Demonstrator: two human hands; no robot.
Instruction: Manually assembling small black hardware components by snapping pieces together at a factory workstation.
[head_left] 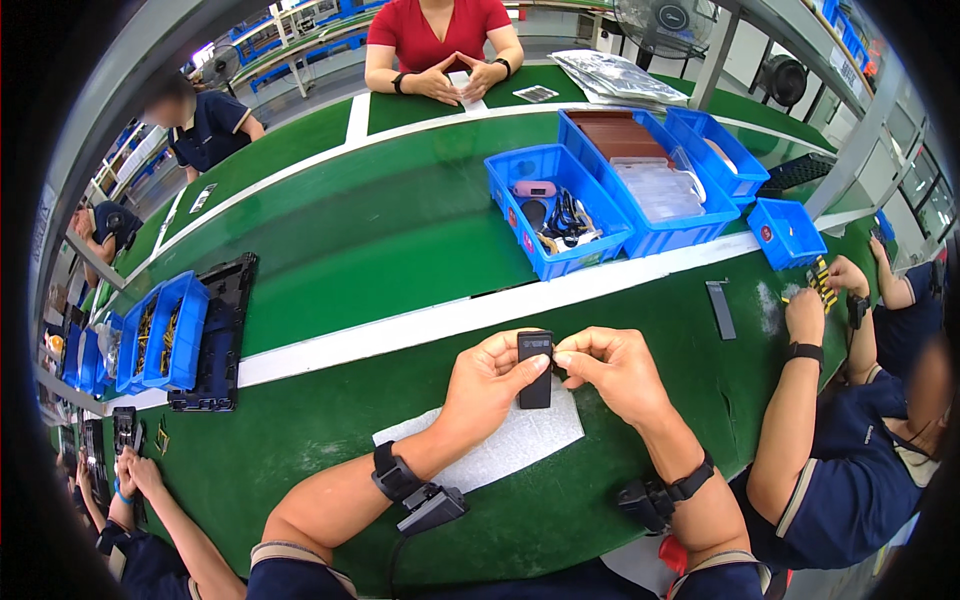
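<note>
Green bench [400, 230]: 4 blue bins [560, 205], white mat [520, 440].

Two hands gripping a small black device

The left hand [487, 385] and right hand [612, 370] are pinching the black device [535, 369] upright — hovering over a white pad [510, 445].

We're looking at a small black rectangular device [535, 370], flat and slim, standing upright on its short end. It's sitting pinched between both hands, hovering just over a white foam sheet [500, 445] lying flat on the green table.
</note>
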